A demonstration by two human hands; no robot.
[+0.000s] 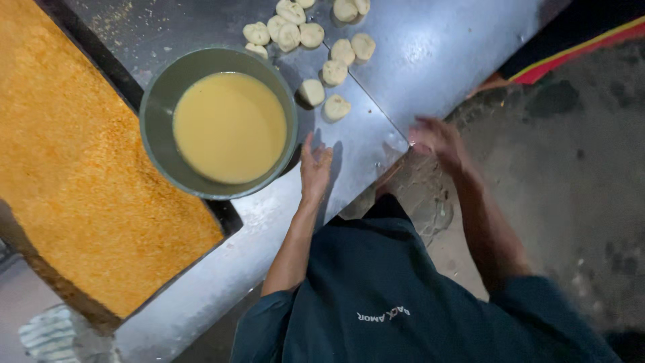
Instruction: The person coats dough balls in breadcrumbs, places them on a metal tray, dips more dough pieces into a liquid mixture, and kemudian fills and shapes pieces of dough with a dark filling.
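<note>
Dark shirt (376,296) nearest. Left hand (314,168) flat, fingers together, empty, beside batter bowl (158,101). Right hand (437,138) blurred; grip unclear. Dough pieces (312,92) beyond fingertips: lift singly, gently.

your right hand (437,139) is blurry, so you can't tell what its fingers are doing. the big tray of orange crumbs (74,154) runs off the left edge and the top. some of the pale dough pieces (316,40) at the top are cut off too. the striped cloth (50,334) in the bottom corner is only partly in the picture. your left hand (314,168) hides a bit of the metal table (430,54).
</note>
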